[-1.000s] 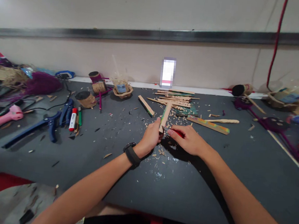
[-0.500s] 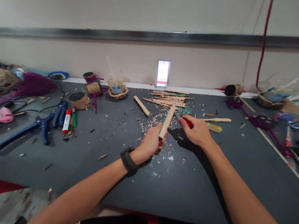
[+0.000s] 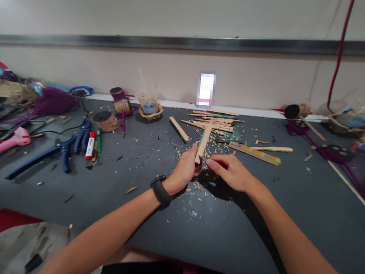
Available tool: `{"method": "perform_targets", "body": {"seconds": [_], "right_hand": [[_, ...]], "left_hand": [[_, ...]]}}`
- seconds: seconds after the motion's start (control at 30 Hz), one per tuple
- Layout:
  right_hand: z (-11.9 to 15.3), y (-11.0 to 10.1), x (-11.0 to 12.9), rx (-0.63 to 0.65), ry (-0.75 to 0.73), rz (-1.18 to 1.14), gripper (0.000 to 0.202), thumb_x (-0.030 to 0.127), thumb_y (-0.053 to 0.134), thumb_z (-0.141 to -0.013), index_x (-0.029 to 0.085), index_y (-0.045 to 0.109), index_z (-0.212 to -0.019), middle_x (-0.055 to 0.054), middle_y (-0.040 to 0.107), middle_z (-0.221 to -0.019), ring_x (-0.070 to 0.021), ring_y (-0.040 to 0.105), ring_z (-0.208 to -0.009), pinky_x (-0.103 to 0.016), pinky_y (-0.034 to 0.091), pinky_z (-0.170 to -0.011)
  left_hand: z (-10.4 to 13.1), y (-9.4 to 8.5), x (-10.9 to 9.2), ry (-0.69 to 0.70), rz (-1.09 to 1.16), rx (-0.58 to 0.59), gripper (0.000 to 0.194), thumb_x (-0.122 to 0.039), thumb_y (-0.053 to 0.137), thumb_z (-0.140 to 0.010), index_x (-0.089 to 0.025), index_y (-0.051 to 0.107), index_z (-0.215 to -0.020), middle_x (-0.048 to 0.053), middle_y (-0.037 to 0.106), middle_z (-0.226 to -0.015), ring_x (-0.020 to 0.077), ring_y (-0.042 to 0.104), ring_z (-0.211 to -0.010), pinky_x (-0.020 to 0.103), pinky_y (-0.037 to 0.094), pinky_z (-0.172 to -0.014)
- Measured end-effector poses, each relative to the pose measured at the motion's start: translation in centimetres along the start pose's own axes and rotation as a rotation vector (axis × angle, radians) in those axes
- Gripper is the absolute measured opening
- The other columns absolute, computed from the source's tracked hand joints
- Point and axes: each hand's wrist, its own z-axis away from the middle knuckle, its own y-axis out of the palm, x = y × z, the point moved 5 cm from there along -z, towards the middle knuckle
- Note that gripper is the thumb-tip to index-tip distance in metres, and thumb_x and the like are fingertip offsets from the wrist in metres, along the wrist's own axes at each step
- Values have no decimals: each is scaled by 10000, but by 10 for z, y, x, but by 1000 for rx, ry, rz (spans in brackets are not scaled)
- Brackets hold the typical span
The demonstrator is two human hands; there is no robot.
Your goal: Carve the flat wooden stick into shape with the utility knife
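Moved since half a second ago: right hand point(image 3: 230, 172), with its tool, from beside the far half of the wooden stick point(image 3: 204, 140) back to its near end. Left hand point(image 3: 185, 168): closed round the stick's near end. Right hand: fingers closed on a small tool point(image 3: 203, 159), mostly hidden, dark tip at or just beside the wood. Wooden stick, one: held over the desk point(image 3: 168, 225), long axis running away from the person, far end leaning right; left hand in contact, right hand just to its right. Beyond: painted strip point(image 3: 254, 154), right; green-edged strip point(image 3: 179, 130), left; carved sticks point(image 3: 223, 122), farthest, lying crosswise.
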Motion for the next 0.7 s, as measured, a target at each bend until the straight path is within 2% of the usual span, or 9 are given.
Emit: {"method": "perform_targets", "body": {"seconds": [0.1,0.2,0.3,0.37,0.4,0.47,0.6,0.7], "right_hand": [[1,-1,-2,-26,5,102,572,648,455,-1077,211,733,-834,11,607,-667,-146,437,-607,-307,307,-629],[3,-12,-11,-168,43,311,512,650,527,-1041,236,767,-858,-12,652,-661,-173,490,-609,-325,321,-656],[7,-36,-24,-370,85,409,494,629,522,-1041,230,775,-895,-57,717,-748,-204,569,-657,-338,350,-673],[10,-49,-29,-481,111,420,513,650,521,-1029,219,762,-889,-63,695,-719,-210,566,-647,-340,345,-655],[11,-51,-28,-493,114,400,522,652,505,-1036,216,754,-891,-55,677,-699,-205,553,-635,-337,340,-647],[7,-43,-21,-403,84,340,527,643,484,-1051,219,719,-844,-32,638,-666,-186,512,-612,-329,328,-637],[0,-2,6,-105,5,180,535,591,453,-1086,220,635,-747,13,587,-630,-145,443,-585,-310,309,-631],[0,10,14,-31,-32,89,536,597,453,-1085,217,631,-751,22,578,-631,-134,433,-577,-300,321,-628]], "left_hand": [[0,-2,1,20,-54,4,481,-539,418,-1068,-197,552,-758,-57,403,-523,82,309,-411,208,222,-427],[5,1,5,-7,-58,14,496,-571,420,-1060,-211,492,-727,-67,376,-511,75,281,-406,212,213,-433],[17,13,9,-28,-60,119,510,-616,421,-1047,-216,492,-738,-72,369,-512,74,259,-404,216,206,-426],[23,21,10,-20,-67,206,535,-664,434,-1028,-215,508,-747,-70,377,-519,76,266,-408,219,222,-425],[24,23,9,-15,-67,225,542,-676,432,-1024,-215,511,-749,-70,379,-520,76,269,-409,220,228,-426],[20,19,7,-12,-62,186,533,-658,413,-1037,-217,505,-752,-71,380,-517,77,267,-407,223,225,-430],[3,-2,-4,43,-107,-6,507,-557,377,-1069,-201,537,-745,-44,437,-539,89,346,-436,227,263,-452],[-3,-7,-7,79,-126,-2,517,-546,377,-1068,-193,562,-739,-30,462,-550,97,384,-451,232,284,-460]]}}
